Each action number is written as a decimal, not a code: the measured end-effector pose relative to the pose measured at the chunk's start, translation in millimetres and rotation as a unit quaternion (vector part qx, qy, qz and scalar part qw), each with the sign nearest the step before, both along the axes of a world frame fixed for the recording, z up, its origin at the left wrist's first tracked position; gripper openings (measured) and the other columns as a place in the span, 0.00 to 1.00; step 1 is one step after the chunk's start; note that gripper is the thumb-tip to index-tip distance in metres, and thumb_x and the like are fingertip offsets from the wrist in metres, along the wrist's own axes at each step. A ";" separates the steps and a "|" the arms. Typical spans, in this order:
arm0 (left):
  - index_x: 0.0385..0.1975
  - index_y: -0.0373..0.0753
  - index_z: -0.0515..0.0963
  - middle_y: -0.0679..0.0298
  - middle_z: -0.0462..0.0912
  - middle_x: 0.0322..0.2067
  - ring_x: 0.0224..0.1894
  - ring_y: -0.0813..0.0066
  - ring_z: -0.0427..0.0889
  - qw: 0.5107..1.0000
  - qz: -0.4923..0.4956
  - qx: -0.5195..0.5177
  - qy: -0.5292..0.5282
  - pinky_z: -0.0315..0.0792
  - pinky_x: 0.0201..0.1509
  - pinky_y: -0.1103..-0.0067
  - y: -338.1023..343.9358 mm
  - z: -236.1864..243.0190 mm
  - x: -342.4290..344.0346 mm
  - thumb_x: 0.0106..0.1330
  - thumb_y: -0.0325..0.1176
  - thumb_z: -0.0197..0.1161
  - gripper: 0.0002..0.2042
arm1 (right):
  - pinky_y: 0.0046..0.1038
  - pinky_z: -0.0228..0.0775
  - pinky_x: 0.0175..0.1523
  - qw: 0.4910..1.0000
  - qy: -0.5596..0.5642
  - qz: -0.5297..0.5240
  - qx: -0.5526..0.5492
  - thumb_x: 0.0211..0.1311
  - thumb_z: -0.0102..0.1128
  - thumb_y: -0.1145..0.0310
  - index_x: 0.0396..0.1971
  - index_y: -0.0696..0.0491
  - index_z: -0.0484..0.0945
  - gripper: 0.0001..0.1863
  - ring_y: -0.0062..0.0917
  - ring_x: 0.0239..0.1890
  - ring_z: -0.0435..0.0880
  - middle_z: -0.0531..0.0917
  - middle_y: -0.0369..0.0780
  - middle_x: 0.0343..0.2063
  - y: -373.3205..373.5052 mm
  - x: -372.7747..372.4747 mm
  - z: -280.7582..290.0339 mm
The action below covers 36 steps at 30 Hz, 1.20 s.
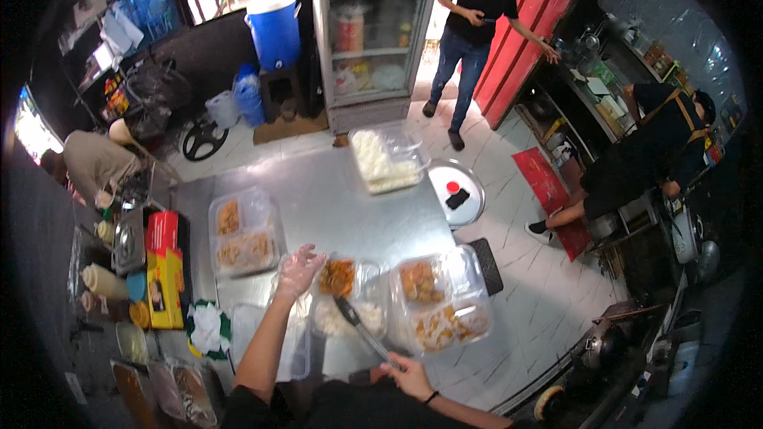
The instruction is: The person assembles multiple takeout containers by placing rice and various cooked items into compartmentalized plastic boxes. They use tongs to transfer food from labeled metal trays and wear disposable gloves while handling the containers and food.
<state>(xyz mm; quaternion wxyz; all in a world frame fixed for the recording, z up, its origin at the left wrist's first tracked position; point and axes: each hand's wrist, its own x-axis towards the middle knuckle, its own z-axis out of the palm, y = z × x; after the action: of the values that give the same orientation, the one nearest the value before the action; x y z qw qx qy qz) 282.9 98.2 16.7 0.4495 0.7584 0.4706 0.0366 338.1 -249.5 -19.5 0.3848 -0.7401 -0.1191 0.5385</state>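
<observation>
My left hand [299, 272], in a clear plastic glove, hovers with fingers spread beside the left rim of a clear compartment container. That container holds an orange-brown chopped dish [337, 276] in its upper part and white rice [330, 319] below. My bare right hand [411, 379] grips a pair of dark-tipped metal tongs [369, 339], whose tips reach over the container where dish and rice meet. To the right stand filled clear containers [442, 302] with browned food pieces. Another filled container [245, 232] sits to the left, and a clear container of white rice [385, 160] is at the far edge.
All this rests on a steel table [310, 183]. Boxes [164, 290], squeeze bottles [103, 280] and a cloth [209, 329] lie on the left. A round white lid [457, 193] is by the right edge. One person [477, 20] stands beyond; another [652, 143] bends at the right counter.
</observation>
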 end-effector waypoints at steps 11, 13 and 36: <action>0.47 0.35 0.79 0.46 0.80 0.49 0.53 0.46 0.78 0.987 0.068 0.134 0.053 0.71 0.58 0.57 189.3 -148.5 264.1 0.63 0.54 0.58 0.26 | 0.24 0.72 0.38 0.999 -0.026 0.002 -0.027 0.58 0.69 0.48 0.58 0.47 0.77 0.31 0.17 0.30 0.78 0.85 0.35 0.31 15.4 0.7 -23.4; 0.43 0.35 0.80 0.47 0.81 0.46 0.51 0.47 0.80 0.984 0.033 0.150 0.091 0.72 0.57 0.57 218.8 -166.0 255.1 0.61 0.53 0.60 0.24 | 0.25 0.74 0.41 1.000 -0.014 -0.023 0.006 0.55 0.70 0.45 0.57 0.43 0.78 0.31 0.20 0.33 0.81 0.86 0.37 0.35 10.4 -0.3 -22.7; 0.39 0.42 0.74 0.68 0.76 0.34 0.37 0.76 0.78 0.789 0.250 -0.305 -0.471 0.76 0.44 0.74 -61.6 58.6 -204.0 0.63 0.32 0.66 0.09 | 0.20 0.61 0.19 0.993 0.036 -0.011 0.112 0.67 0.61 0.66 0.52 0.62 0.75 0.19 0.15 0.16 0.69 0.77 0.35 0.21 9.1 -31.8 -67.3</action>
<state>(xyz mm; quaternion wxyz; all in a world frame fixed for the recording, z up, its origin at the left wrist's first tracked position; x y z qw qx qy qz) 78.9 36.7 75.3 0.7984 0.3268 0.3605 0.3548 306.3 -240.4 -86.8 0.4753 -0.6737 -0.1567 0.5437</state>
